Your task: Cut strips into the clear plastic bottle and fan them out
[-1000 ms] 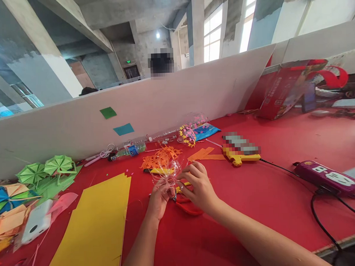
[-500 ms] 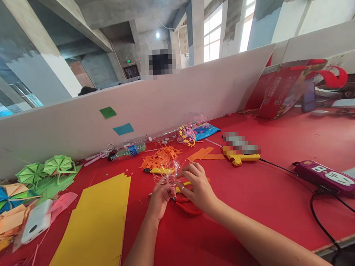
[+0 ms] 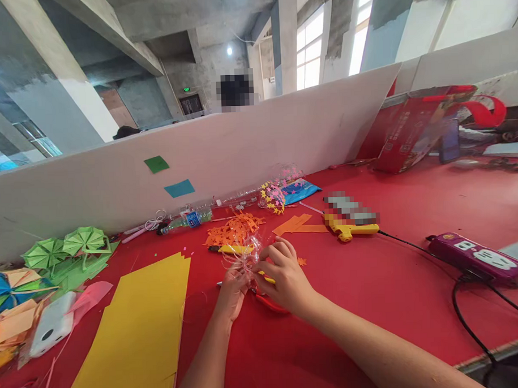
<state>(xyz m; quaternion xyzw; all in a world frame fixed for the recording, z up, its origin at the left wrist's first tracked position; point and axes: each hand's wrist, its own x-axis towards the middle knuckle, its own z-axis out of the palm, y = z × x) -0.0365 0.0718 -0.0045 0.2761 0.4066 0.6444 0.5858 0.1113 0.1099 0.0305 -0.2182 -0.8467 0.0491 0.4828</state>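
Over the red table, a springy bundle of thin clear plastic strips (image 3: 253, 248) is held up between my hands. My left hand (image 3: 233, 291) is closed around the lower part of the bundle. From the right, my right hand (image 3: 285, 275) has its fingers curled and pinched at the strips; their tips are partly hidden. Beneath the hands lies a tool with red handles (image 3: 271, 304), mostly covered. A yellow utility knife (image 3: 233, 250) sits just behind the bundle, near a heap of small orange paper stars (image 3: 237, 228).
Yellow paper sheets (image 3: 136, 334) lie at left, beside folded green paper umbrellas (image 3: 86, 239) and a white phone-like object (image 3: 53, 324). A plastic bottle (image 3: 192, 220) lies near the partition (image 3: 240, 143). Rightward are a yellow glue gun (image 3: 354, 230) and a purple corded box (image 3: 477, 257).
My right hand has shifted slightly left and its fingers have closed in on the strips, nearer my left hand. An orange star by the right hand shows more fully.
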